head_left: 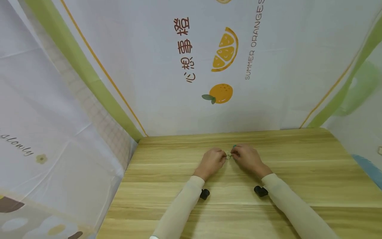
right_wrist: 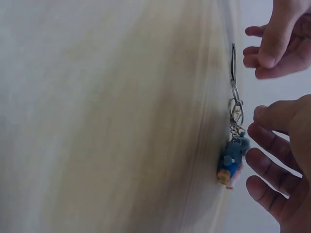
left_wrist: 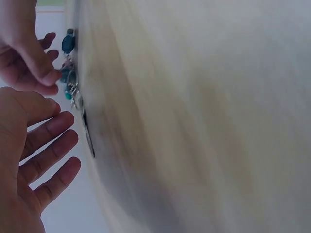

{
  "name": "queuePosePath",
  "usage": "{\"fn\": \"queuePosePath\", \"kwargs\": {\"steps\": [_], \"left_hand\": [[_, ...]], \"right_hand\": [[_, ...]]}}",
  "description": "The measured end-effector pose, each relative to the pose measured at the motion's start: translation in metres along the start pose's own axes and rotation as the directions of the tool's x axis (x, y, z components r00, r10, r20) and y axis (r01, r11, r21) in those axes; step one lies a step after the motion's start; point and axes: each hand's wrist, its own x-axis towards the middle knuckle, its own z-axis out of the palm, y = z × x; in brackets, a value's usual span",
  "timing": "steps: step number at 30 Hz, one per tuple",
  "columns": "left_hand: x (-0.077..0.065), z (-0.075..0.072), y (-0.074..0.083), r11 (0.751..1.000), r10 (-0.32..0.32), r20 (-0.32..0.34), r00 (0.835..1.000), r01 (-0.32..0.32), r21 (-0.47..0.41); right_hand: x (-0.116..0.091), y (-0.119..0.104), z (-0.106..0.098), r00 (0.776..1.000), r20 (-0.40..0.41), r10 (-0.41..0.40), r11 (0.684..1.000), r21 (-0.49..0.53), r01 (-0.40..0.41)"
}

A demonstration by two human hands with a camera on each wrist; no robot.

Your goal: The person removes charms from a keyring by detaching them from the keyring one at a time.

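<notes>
A keychain (head_left: 228, 156) lies on the wooden table between the two hands. It has metal rings (right_wrist: 236, 110), a short chain, a small blue figurine (right_wrist: 232, 158) with orange and pink parts, and a thin metal piece (left_wrist: 88, 133) seen edge-on. My left hand (head_left: 211, 162) is beside the ring end, its fingers loosely bent and parted, a small gap from the metal in the left wrist view. My right hand (head_left: 247, 158) hovers around the figurine end with spread, relaxed fingers. Its thumb tip overlaps the charms in the left wrist view.
The table (head_left: 232, 219) has a back edge along a white cloth (head_left: 161, 83) printed with oranges and lettering. Another printed cloth (head_left: 68, 159) hangs at the left. Black wrist cameras (head_left: 261, 191) stick out inward from both sleeves, low over the table.
</notes>
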Motion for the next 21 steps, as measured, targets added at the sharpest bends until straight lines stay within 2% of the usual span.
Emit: {"fn": "queuePosePath", "kwargs": {"steps": [6,12,21], "left_hand": [[0.004,0.005,0.007,0.999,0.020,0.035,0.999,-0.021,0.030],[0.009,0.008,0.013,0.995,0.018,0.076,0.997,-0.026,0.099],[0.015,0.013,0.020,0.981,-0.045,0.148,0.988,0.016,0.192]], "right_hand": [[0.003,-0.002,0.003,1.000,-0.008,0.006,1.000,-0.015,-0.006],[0.003,0.000,0.006,1.000,-0.018,0.002,0.999,-0.046,-0.003],[0.004,0.005,0.013,1.000,-0.023,-0.007,0.997,-0.078,0.005]]}}
